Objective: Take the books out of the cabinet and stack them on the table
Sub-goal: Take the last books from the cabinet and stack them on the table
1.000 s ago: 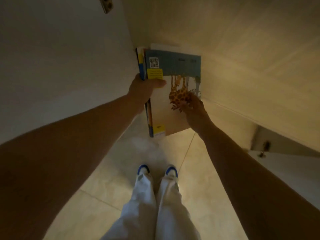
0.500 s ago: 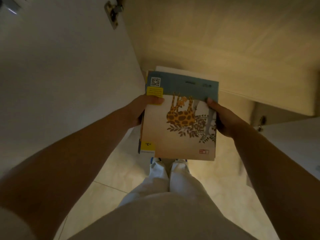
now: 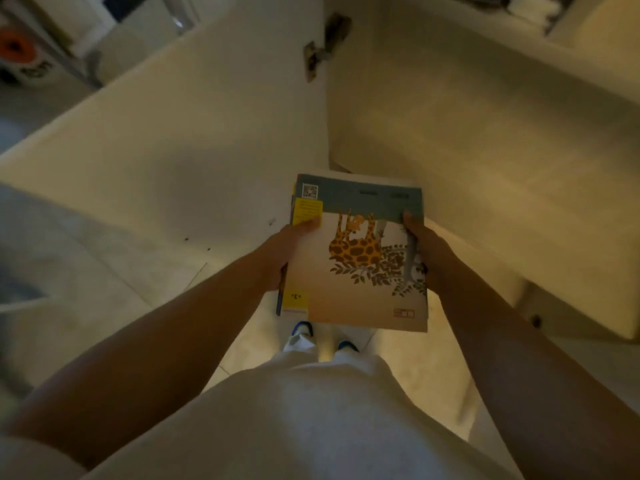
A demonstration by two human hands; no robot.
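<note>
A small stack of thin books is held flat in front of my body, above my feet. The top cover shows a giraffe and leaves under a blue-grey band, with a yellow label at its left. My left hand grips the stack's left edge, thumb on the cover. My right hand grips the right edge, thumb on top. The open cabinet lies just beyond the books, its pale shelf dimly lit. The table is not in view.
The open cabinet door stands to the left with a hinge near its top. Another door hangs at the lower right. Tiled floor lies below, with blurred furniture and an orange-marked object at far left.
The books have come out of the cabinet and toward my body. My right hand moved from the cover to the right edge. My view has risen and pulled back.
</note>
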